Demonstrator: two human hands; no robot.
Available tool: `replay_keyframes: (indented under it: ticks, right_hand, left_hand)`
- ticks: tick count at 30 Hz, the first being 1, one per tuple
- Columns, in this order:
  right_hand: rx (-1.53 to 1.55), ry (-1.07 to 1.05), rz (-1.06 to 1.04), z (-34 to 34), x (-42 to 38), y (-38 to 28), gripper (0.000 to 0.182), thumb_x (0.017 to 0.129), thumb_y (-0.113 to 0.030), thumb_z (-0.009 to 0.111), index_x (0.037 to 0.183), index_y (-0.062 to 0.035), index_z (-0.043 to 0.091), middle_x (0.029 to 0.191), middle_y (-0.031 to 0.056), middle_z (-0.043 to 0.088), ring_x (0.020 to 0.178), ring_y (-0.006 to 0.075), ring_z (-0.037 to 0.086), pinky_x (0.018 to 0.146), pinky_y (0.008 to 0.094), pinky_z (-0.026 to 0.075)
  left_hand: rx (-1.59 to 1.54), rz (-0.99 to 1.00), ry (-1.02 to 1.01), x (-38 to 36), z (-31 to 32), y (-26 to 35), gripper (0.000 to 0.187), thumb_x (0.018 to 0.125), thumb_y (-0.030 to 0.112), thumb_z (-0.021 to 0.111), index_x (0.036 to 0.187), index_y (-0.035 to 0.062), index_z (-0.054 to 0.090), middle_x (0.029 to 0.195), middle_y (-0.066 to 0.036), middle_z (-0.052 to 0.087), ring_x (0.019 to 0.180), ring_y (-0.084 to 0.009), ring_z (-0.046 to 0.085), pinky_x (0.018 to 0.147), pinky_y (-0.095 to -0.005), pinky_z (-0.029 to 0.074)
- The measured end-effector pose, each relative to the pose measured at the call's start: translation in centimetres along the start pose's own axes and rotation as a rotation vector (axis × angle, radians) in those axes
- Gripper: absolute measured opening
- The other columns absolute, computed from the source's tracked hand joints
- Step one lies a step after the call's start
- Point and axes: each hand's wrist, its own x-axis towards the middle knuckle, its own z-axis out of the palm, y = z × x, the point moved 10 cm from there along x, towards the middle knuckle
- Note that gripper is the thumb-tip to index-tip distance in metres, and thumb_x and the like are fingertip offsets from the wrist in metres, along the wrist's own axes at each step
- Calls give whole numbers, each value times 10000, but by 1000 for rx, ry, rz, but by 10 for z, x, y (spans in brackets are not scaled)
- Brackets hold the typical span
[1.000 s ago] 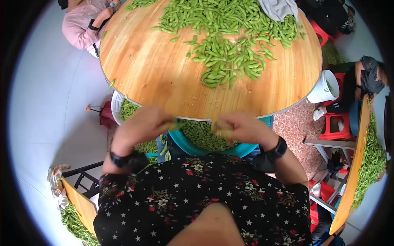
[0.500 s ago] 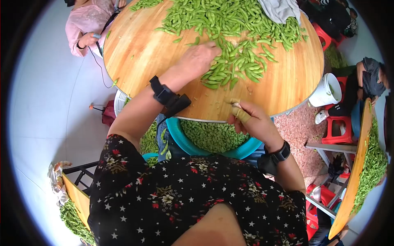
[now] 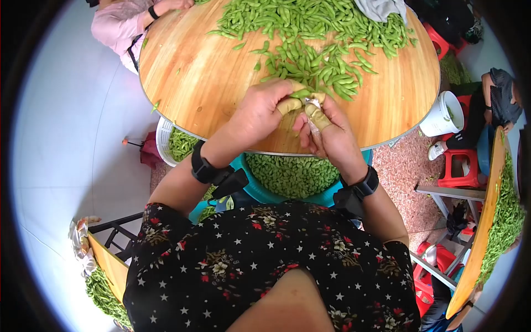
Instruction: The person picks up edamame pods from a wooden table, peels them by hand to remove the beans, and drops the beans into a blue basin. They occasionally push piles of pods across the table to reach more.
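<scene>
My left hand [image 3: 264,108], with yellowish covers on thumb and finger, pinches a green edamame pod [image 3: 301,94] above the near part of the round wooden table [image 3: 193,83]. Close against it, my right hand [image 3: 332,124] is closed, its thumb and finger covered in the same way. Something small and whitish shows at its fingertips, but I cannot make out what it is. Just beyond both hands lies a loose spread of edamame pods [image 3: 301,61], joined to a bigger heap. Below the table edge, a teal tub [image 3: 251,185] holds many green beans.
A grey cloth [image 3: 381,8] lies on the heap. A white bucket [image 3: 442,116] and red stools [image 3: 461,169] stand at right, near a seated person [image 3: 500,99]. Another person's pink sleeve [image 3: 119,27] is at upper left. A white basket [image 3: 164,138] with pods sits below the table's left edge.
My left hand has come back from the pods with one pod, and my right hand has moved up to meet it. The person at upper left has moved a hand up to the table.
</scene>
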Motion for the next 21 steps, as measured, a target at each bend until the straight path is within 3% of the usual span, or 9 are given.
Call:
replay_keyframes:
  ticks: [3, 6, 7, 9, 13, 15, 16, 18, 21]
  right_hand:
    - [55, 3, 14, -2, 1, 9, 170, 1013, -183, 420, 1112, -61, 486, 800, 43, 604, 519, 93, 557, 413, 214, 406]
    - [20, -4, 44, 1, -3, 8, 176, 1016, -193, 415, 1108, -60, 484, 801, 56, 610, 513, 101, 560, 409, 216, 405]
    - [20, -3, 46, 2, -5, 5, 176, 1016, -193, 415, 1108, -60, 484, 801, 56, 610, 513, 101, 560, 409, 216, 405]
    - [52, -73, 72, 11, -9, 1, 188, 1018, -211, 414, 1112, -62, 478, 802, 67, 615, 508, 110, 565, 417, 213, 409]
    - [201, -77, 109, 6, -12, 8, 201, 1019, -224, 410, 1127, -66, 471, 799, 67, 608, 504, 111, 550, 422, 217, 406]
    - [189, -67, 65, 4, -12, 6, 205, 1019, -228, 412, 1142, -72, 466, 794, 61, 599, 499, 104, 527, 423, 223, 397]
    - [192, -66, 66, 5, -13, 6, 205, 1019, -228, 412, 1142, -72, 466, 794, 61, 599, 499, 104, 527, 423, 223, 397]
    - [145, -33, 65, 4, -13, 5, 197, 1020, -223, 409, 1142, -78, 467, 786, 50, 586, 490, 94, 496, 419, 226, 379]
    - [154, -44, 48, 4, -12, 4, 192, 1021, -218, 407, 1141, -81, 466, 780, 43, 580, 480, 87, 477, 410, 220, 358]
  left_hand:
    - [-124, -66, 3, -10, 6, -11, 215, 841, 95, 652, 1051, 53, 642, 883, -141, 647, 764, -329, 642, 686, -348, 526]
    - [-91, 27, 84, -13, -6, 5, 270, 834, 40, 651, 1104, 45, 650, 931, -121, 674, 788, -244, 676, 716, -309, 532]
    - [-93, 25, 83, -15, -8, 9, 270, 834, 40, 651, 1104, 45, 650, 931, -121, 674, 788, -244, 676, 716, -309, 532]
    - [324, 63, 107, -18, -14, 21, 298, 830, 35, 640, 1127, 55, 649, 939, -122, 668, 756, -256, 666, 716, -316, 530]
    - [318, 90, -4, -21, -1, 22, 339, 825, 14, 621, 1159, 64, 644, 942, -126, 658, 764, -266, 655, 720, -317, 527]
    - [-44, 126, 98, -20, -6, 18, 345, 848, -2, 584, 1185, 53, 630, 945, -133, 652, 802, -258, 653, 743, -313, 519]
    - [-44, 124, 94, -20, -2, 18, 345, 848, -2, 584, 1185, 53, 630, 945, -133, 652, 802, -258, 653, 743, -313, 519]
    - [-344, -29, 121, -21, 1, 3, 335, 887, 17, 549, 1217, 31, 608, 984, -131, 662, 870, -240, 658, 797, -304, 510]
    - [-187, -10, 26, -16, 2, 11, 329, 922, 46, 520, 1243, 14, 584, 1073, -136, 666, 957, -230, 657, 862, -298, 494]
